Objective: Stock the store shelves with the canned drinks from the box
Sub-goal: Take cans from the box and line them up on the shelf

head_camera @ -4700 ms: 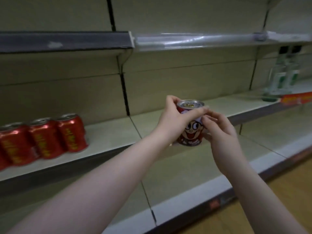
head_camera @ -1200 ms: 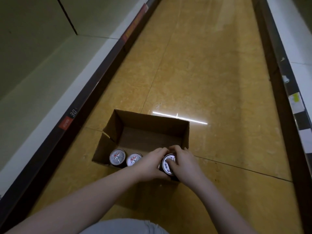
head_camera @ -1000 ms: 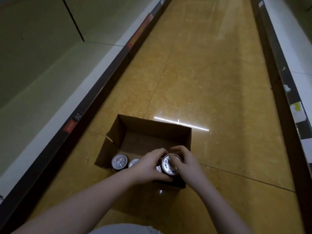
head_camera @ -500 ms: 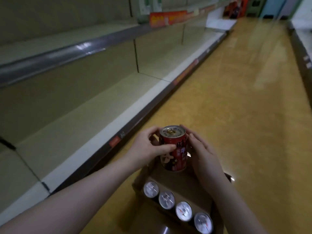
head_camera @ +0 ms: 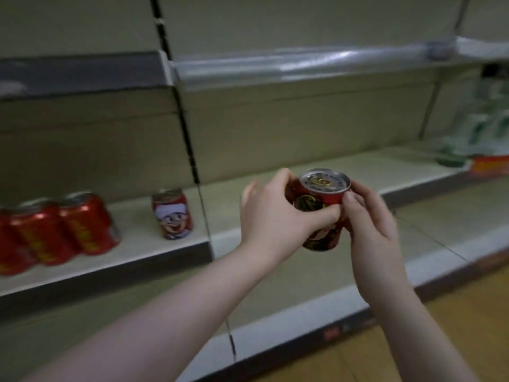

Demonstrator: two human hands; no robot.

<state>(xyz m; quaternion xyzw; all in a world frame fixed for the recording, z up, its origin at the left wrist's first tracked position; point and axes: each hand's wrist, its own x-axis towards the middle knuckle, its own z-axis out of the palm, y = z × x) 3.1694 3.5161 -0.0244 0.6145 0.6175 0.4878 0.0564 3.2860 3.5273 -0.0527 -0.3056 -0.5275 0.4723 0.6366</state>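
I hold a small red can (head_camera: 321,208) with a silver pull-tab top upright in front of the middle shelf (head_camera: 275,177). My left hand (head_camera: 272,219) wraps its left side, thumb across the front. My right hand (head_camera: 369,224) clasps its right side. A matching red can with a cartoon face (head_camera: 173,213) stands on the same shelf, to the left of the upright divider. The box is out of view.
Three taller red cans (head_camera: 55,232) stand grouped at the shelf's far left. Green-labelled clear bottles (head_camera: 484,125) stand at the far right behind a red price strip (head_camera: 490,164). A lower shelf (head_camera: 303,288) and the wooden floor (head_camera: 454,312) lie below.
Both hands have lifted the can from above the box up to the level of the middle shelf. My view has swung from the floor and box to the shelves.
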